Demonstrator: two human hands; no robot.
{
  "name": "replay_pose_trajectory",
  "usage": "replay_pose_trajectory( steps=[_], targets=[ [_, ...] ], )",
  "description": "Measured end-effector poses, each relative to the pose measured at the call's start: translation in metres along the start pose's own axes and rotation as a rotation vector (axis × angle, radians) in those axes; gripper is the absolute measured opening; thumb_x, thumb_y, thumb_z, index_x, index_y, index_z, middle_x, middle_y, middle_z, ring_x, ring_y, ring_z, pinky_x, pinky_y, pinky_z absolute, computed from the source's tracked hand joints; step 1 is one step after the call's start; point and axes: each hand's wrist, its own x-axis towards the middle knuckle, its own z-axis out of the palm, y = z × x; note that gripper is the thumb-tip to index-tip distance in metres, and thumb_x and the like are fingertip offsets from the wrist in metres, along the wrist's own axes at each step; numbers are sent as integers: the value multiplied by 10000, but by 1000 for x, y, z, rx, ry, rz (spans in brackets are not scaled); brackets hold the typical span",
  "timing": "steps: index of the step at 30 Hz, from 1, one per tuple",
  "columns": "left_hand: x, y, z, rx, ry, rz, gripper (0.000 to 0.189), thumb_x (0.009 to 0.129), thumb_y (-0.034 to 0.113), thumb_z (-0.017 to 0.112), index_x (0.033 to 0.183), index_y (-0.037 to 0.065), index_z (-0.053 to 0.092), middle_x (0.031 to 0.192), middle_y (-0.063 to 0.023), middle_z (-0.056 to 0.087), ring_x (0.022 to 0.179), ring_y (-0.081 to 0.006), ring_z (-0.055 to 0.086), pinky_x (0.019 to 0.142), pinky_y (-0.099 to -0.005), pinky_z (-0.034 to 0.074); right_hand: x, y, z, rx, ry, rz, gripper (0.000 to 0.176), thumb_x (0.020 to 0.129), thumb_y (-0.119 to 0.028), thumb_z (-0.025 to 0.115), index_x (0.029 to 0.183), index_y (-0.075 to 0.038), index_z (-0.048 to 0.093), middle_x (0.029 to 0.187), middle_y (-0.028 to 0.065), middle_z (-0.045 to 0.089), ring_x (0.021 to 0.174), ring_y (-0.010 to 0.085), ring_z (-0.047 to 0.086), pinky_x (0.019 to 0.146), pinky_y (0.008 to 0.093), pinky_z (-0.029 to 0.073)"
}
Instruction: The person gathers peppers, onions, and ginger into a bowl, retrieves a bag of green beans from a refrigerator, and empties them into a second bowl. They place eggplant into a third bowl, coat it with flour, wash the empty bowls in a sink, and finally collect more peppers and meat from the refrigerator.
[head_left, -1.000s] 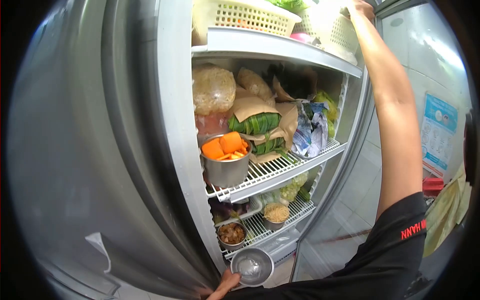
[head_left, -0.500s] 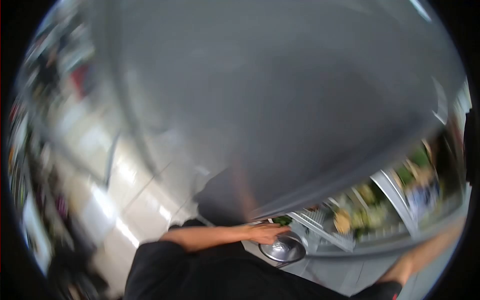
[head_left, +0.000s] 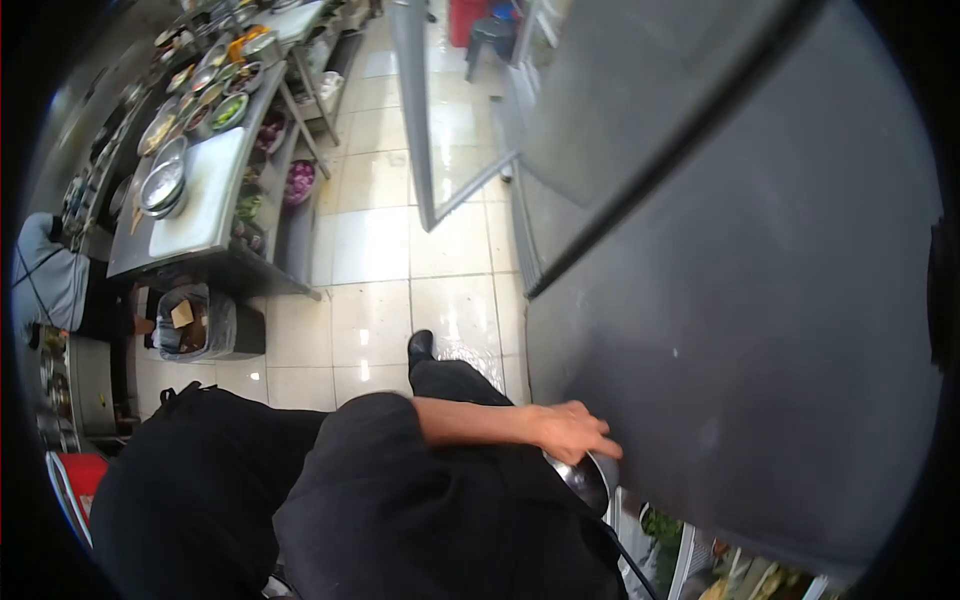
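My left hand point(head_left: 572, 432) reaches across my dark clothing, with its fingers at the rim of a shiny metal bowl point(head_left: 584, 484). The bowl is tilted and partly hidden by the hand and my clothes. Its index finger points out towards a large grey panel point(head_left: 740, 300). Just below the bowl, leafy greens point(head_left: 662, 525) show in a white-edged container at the bottom edge. My right hand is out of view.
A steel table point(head_left: 270, 265) on the left carries a white cutting board point(head_left: 205, 200), stacked bowls and several dishes of food. Beneath its near end stands a lined bin point(head_left: 245, 328). A person in grey point(head_left: 60, 275) is at far left. A glass door point(head_left: 412, 110) hangs open ahead.
My view has swung left, bringing the steel table and floor into sight. My right arm has left the picture, and the food containers now sit lower. The bowl stays at my left hand.
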Motion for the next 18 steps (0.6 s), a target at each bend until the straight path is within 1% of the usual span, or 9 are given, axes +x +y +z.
replay_pose_trajectory(
  steps=[4, 5, 8, 9, 10, 11, 13, 14, 18],
  targets=[
    [-124, -81, -71, -132, 296, -703, 536, 680, 66, 486, 1204, 179, 504, 936, -211, 614, 864, -376, 591, 759, -446, 475, -84, 9, 122, 380, -383, 287, 495, 756, -240, 510, 1157, 45, 464, 1098, 138, 522, 1030, 228, 499, 924, 337, 367],
    [-166, -93, -89, -149, 453, -887, 519, 679, 74, 487, 1187, 175, 517, 933, -216, 617, 872, -373, 591, 777, -438, 472, -108, 11, 161, 485, -527, 388, 502, 752, -236, 511, 1165, 45, 460, 1099, 134, 522, 1031, 224, 497, 928, 329, 364],
    [-304, -149, -102, -128, 1169, -1107, 448, 689, 137, 491, 1133, 106, 549, 857, -234, 626, 796, -349, 623, 714, -427, 493, -187, 4, 294, 792, -979, 685, 525, 740, -224, 514, 1187, 44, 447, 1101, 123, 523, 1032, 214, 492, 940, 306, 355],
    [-343, -142, -121, -485, 1354, -1284, 393, 684, 128, 480, 1053, 42, 585, 759, -241, 626, 668, -331, 636, 634, -416, 502, -215, -5, 333, 844, -1118, 803, 551, 706, -153, 505, 1205, 59, 408, 1072, 130, 517, 1014, 213, 501, 938, 311, 365],
    [-384, -155, -118, -275, 1606, -1336, 355, 658, 111, 480, 960, -30, 599, 670, -238, 613, 542, -298, 622, 567, -395, 507, -238, -46, 371, 1056, -1245, 952, 537, 676, -90, 495, 1186, 51, 408, 1068, 134, 521, 1008, 216, 504, 935, 309, 368],
    [-420, -157, -129, -195, 1738, -1400, 298, 644, 106, 502, 848, -79, 619, 708, -205, 626, 566, -265, 620, 510, -383, 494, -260, -81, 403, 1045, -1285, 1020, 475, 655, -66, 496, 1114, 37, 432, 988, 105, 521, 922, 189, 503, 870, 281, 383],
    [-469, -143, -163, -460, 2094, -1425, 263, 653, 108, 503, 788, -88, 614, 699, -204, 622, 519, -246, 611, 439, -356, 470, -297, -128, 458, 1059, -1382, 1092, 401, 646, -27, 482, 1044, 23, 457, 918, 77, 524, 844, 163, 507, 804, 264, 409],
    [-505, -157, -165, -536, 2146, -1392, 237, 672, 107, 492, 748, -96, 586, 682, -208, 612, 520, -258, 609, 441, -341, 477, -316, -144, 481, 1077, -1437, 1101, 389, 658, -11, 466, 1045, 22, 459, 927, 77, 527, 851, 166, 513, 803, 277, 419],
    [-592, -180, -192, -727, 2374, -1135, 262, 709, 101, 469, 842, -112, 545, 721, -212, 606, 576, -272, 621, 475, -335, 506, -379, -204, 546, 1196, -1606, 1093, 376, 680, 12, 441, 1056, 9, 454, 942, 73, 527, 857, 165, 518, 812, 288, 427]
  ],
)
